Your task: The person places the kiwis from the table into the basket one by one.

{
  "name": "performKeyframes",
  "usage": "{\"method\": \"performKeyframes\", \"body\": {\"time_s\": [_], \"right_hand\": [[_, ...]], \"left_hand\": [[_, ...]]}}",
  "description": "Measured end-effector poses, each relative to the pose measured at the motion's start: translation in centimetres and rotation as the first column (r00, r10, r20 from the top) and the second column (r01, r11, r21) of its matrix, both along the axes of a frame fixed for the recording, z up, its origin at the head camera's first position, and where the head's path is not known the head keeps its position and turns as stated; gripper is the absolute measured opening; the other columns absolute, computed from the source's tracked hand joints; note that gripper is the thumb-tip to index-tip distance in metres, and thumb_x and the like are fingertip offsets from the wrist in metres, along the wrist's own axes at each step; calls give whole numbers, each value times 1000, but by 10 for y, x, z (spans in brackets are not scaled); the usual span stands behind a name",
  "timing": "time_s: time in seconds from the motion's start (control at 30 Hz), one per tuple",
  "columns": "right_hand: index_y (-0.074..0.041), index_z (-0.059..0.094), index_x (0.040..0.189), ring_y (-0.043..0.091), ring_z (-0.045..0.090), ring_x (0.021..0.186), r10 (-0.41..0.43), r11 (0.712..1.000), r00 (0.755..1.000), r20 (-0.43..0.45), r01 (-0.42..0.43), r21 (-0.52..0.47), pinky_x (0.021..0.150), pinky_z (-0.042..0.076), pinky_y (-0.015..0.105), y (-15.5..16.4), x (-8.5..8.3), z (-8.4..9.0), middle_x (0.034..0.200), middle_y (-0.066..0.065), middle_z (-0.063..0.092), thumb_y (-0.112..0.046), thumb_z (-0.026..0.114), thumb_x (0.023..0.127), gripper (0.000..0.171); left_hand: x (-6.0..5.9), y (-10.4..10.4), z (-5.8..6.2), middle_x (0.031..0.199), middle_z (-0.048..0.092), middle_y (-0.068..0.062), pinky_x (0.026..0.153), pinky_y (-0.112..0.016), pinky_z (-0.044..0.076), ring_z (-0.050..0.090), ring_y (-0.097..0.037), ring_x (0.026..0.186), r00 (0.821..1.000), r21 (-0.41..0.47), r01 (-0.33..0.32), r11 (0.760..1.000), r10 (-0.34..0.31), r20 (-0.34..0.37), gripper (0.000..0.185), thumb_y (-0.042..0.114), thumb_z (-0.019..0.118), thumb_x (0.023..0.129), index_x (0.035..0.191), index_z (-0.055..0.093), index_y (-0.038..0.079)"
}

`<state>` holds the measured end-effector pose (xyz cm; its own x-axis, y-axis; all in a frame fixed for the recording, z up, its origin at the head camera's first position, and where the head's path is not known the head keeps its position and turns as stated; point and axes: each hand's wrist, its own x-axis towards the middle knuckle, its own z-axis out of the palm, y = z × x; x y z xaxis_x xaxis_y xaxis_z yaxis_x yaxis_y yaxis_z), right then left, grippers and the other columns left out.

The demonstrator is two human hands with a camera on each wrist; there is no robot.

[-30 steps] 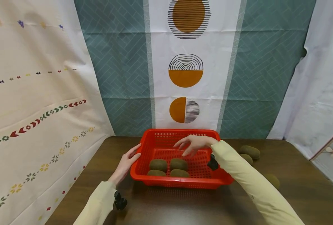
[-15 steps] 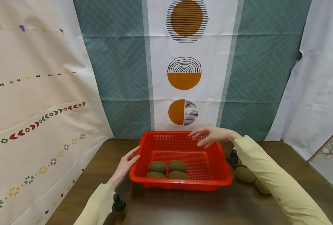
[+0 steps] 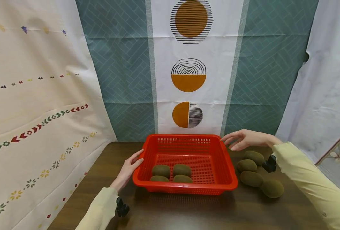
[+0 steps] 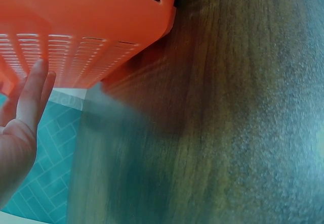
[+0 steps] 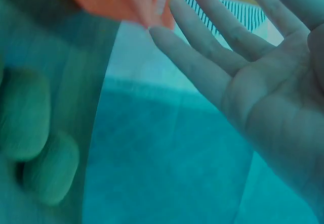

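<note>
Currently: my left hand (image 3: 128,168), fingers straight, rests against the basket (image 3: 184,142), probably steadying it. My right hand (image 3: 245,139), fingers spread and empty, hovers beyond four loose kiwis (image 3: 251,178); four more lie basketed.

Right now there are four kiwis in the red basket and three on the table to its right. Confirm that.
Not quite. The count in the basket is right, four kiwis, but the head view shows four kiwis on the table to its right, not three. The right hand hovers open above them.
</note>
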<state>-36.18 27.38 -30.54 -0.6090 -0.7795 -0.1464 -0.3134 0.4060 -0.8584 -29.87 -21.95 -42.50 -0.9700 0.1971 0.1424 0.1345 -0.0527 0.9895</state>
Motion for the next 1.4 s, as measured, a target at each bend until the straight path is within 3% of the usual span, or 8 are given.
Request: {"method": "performKeyframes", "body": {"time_s": [0.23, 0.47, 0.7, 0.87, 1.03, 1.2, 1.3, 1.4], "right_hand": [[9, 44, 125, 34, 47, 111, 128, 992, 991, -35, -128, -11, 84, 45, 39, 42, 6, -11, 123, 22, 47, 2, 55, 88, 39], [16, 42, 119, 34, 45, 114, 277, 959, 952, 131, -267, -92, 84, 42, 47, 78, 13, -29, 124, 21, 45, 11, 50, 87, 33], [15, 45, 118, 53, 37, 110, 219, 976, 955, 202, -216, -38, 84, 44, 45, 98, 22, -42, 121, 37, 39, 10, 52, 86, 33], [14, 46, 117, 57, 34, 110, 184, 983, 958, 220, -183, -24, 81, 46, 45, 107, 29, -51, 124, 34, 39, 11, 54, 84, 34], [14, 43, 121, 47, 38, 113, 185, 983, 960, 210, -183, -30, 86, 43, 43, 120, 33, -64, 126, 33, 38, 10, 54, 84, 39], [16, 34, 126, 33, 40, 117, 214, 977, 940, 267, -199, -83, 90, 40, 41, 134, 38, -82, 128, 31, 37, 12, 52, 85, 45], [16, 32, 129, 26, 39, 119, 226, 973, 922, 315, -199, -115, 89, 41, 41, 141, 42, -91, 131, 25, 38, 13, 50, 85, 47], [14, 33, 129, 20, 38, 119, 211, 976, 927, 310, -184, -113, 90, 40, 35, 145, 45, -99, 132, 19, 40, 13, 52, 84, 49]], "left_hand": [[-7, -3, -12, 129, 45, -18, 78, -40, 48, 54, -32, 103, 999, -29, -32, 999, 31, -33, 50, 18, 55, 91, 138, 38, 12], [-7, -3, -12, 128, 47, -16, 78, -41, 48, 54, -32, 103, 999, -19, -37, 999, 37, -12, 49, 18, 56, 91, 137, 39, 14], [1, -1, 1, 131, 41, -23, 79, -41, 47, 50, -39, 107, 1000, -9, -1, 1000, 1, 0, 52, 12, 53, 92, 140, 33, 7], [7, 3, 9, 132, 39, -25, 80, -41, 47, 48, -41, 108, 1000, -3, 8, 1000, -8, 18, 52, 9, 52, 92, 140, 31, 4], [7, 3, 11, 132, 39, -25, 80, -41, 47, 47, -42, 109, 1000, 4, 15, 1000, -15, 8, 52, 8, 51, 92, 140, 31, 3], [7, 4, 10, 132, 39, -25, 79, -41, 47, 47, -42, 109, 1000, 7, 21, 1000, -21, 6, 52, 8, 51, 93, 140, 31, 3], [7, 4, 10, 132, 39, -25, 80, -41, 47, 46, -42, 109, 1000, 5, 24, 1000, -24, 8, 52, 8, 51, 93, 140, 31, 4], [7, 4, 10, 133, 38, -25, 80, -41, 46, 46, -42, 110, 1000, 1, 25, 1000, -25, 8, 52, 8, 51, 93, 140, 31, 4]]}}
